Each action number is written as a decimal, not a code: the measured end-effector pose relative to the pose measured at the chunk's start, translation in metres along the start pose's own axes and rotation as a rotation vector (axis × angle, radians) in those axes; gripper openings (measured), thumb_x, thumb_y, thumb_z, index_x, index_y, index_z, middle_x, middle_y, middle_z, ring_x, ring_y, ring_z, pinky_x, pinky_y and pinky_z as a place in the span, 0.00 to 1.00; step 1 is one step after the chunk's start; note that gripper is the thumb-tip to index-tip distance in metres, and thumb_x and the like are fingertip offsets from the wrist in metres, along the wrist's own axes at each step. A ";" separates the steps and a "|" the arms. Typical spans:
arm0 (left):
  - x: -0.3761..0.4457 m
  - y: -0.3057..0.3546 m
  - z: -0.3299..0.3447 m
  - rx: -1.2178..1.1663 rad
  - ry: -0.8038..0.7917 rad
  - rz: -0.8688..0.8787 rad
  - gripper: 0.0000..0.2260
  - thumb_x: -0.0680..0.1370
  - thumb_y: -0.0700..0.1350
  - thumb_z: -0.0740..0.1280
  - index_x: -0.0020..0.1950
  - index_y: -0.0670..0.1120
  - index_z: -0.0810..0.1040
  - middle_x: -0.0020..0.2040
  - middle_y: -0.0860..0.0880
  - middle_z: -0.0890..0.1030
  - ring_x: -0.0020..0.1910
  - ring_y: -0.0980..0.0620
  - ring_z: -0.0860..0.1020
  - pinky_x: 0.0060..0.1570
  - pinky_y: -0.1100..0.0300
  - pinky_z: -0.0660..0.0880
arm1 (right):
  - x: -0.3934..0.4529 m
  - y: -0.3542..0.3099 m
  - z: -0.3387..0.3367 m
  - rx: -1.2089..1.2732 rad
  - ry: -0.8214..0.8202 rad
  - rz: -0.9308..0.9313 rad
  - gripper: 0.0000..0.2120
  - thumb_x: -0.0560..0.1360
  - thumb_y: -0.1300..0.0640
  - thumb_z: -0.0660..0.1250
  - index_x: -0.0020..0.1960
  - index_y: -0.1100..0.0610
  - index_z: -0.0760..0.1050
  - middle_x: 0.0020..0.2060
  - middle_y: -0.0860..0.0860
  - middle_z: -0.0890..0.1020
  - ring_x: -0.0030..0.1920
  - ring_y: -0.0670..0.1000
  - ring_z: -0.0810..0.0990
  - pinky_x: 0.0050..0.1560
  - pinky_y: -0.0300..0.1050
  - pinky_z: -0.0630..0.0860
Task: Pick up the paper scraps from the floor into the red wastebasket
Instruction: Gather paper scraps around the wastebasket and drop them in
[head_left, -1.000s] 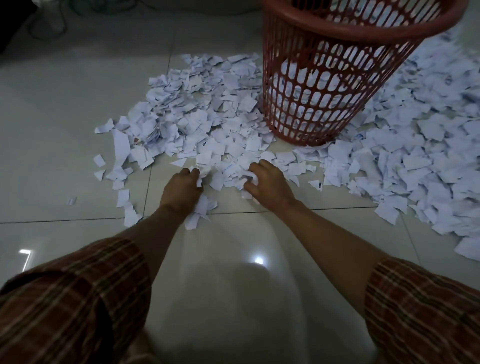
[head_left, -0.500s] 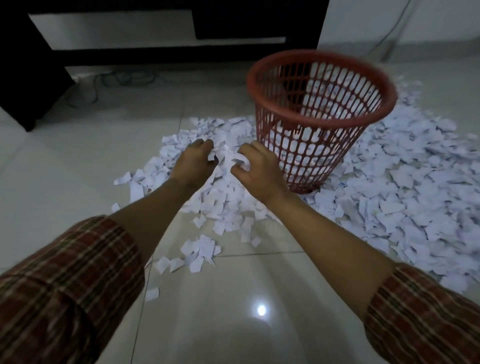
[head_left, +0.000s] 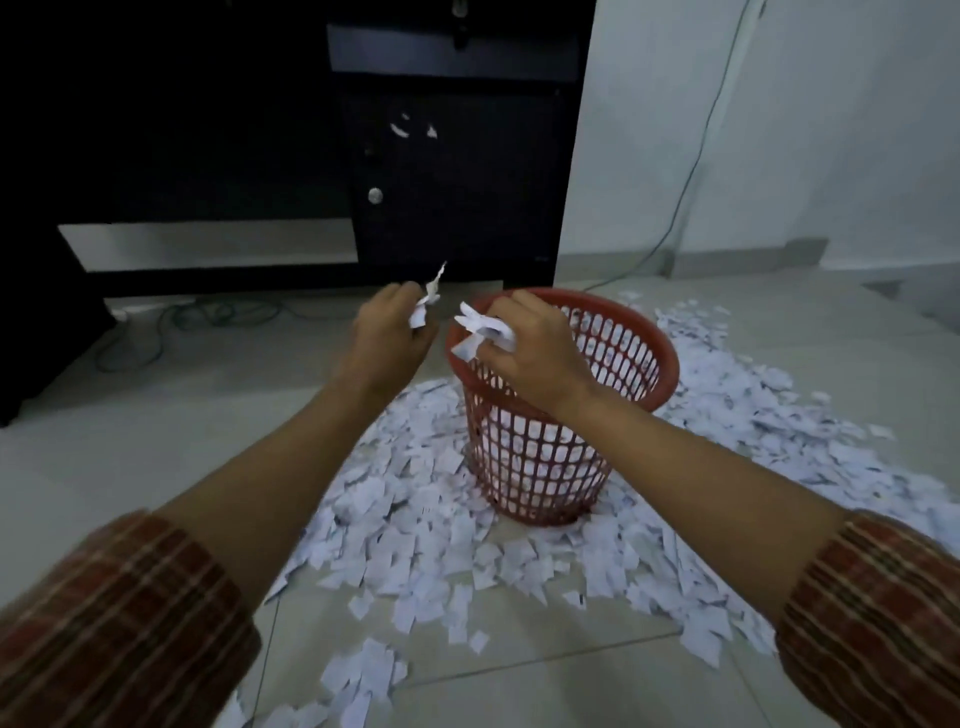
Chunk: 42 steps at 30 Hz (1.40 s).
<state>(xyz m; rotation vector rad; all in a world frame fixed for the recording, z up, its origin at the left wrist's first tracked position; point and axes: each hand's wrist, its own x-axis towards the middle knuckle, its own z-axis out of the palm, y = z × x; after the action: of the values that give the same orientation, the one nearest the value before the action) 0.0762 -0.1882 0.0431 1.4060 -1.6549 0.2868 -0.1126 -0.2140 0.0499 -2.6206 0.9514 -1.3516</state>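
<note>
Lower frame thick with scraps (head_left: 415, 530) left on the floor, mid-frame both fistfuls raised, left hand (head_left: 389, 338) and right hand (head_left: 530, 353) clenched on paper at the basket (head_left: 618, 462), partly filled, most still undone

Two bare forearms; left sleeve (head_left: 119, 618) and right sleeve (head_left: 872, 623) pushed up near elbows, red-brown plaid with pale, possibly cream, stripes; weave blurred.

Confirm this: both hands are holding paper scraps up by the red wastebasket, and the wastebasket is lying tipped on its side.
Not quite. The head view shows the red wastebasket standing upright on the floor, not tipped. The rest holds: left hand and right hand each hold paper scraps by its rim.
</note>
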 end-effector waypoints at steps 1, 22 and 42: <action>0.006 0.008 0.010 -0.046 0.038 -0.007 0.11 0.75 0.46 0.63 0.40 0.38 0.76 0.36 0.42 0.76 0.32 0.46 0.73 0.31 0.56 0.68 | 0.003 0.007 -0.005 -0.018 0.001 0.011 0.07 0.71 0.56 0.67 0.42 0.61 0.76 0.37 0.47 0.70 0.35 0.46 0.67 0.33 0.33 0.57; 0.015 0.051 0.119 -0.414 -0.363 -0.418 0.27 0.76 0.54 0.69 0.70 0.49 0.65 0.65 0.47 0.74 0.63 0.47 0.73 0.61 0.49 0.73 | -0.006 0.085 -0.014 -0.321 -0.731 0.574 0.36 0.73 0.39 0.68 0.75 0.50 0.60 0.71 0.59 0.66 0.71 0.63 0.64 0.71 0.59 0.63; -0.029 -0.060 0.019 -0.110 -0.180 -0.307 0.09 0.78 0.46 0.64 0.40 0.43 0.75 0.41 0.46 0.77 0.40 0.49 0.74 0.38 0.55 0.69 | 0.014 -0.021 0.072 -0.336 -0.252 -0.010 0.11 0.76 0.52 0.61 0.44 0.58 0.77 0.42 0.54 0.78 0.45 0.54 0.73 0.41 0.47 0.64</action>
<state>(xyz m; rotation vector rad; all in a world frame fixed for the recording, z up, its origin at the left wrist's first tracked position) 0.1171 -0.2009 -0.0114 1.6122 -1.5412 -0.1079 -0.0424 -0.2213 0.0219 -2.9442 1.2158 -0.8954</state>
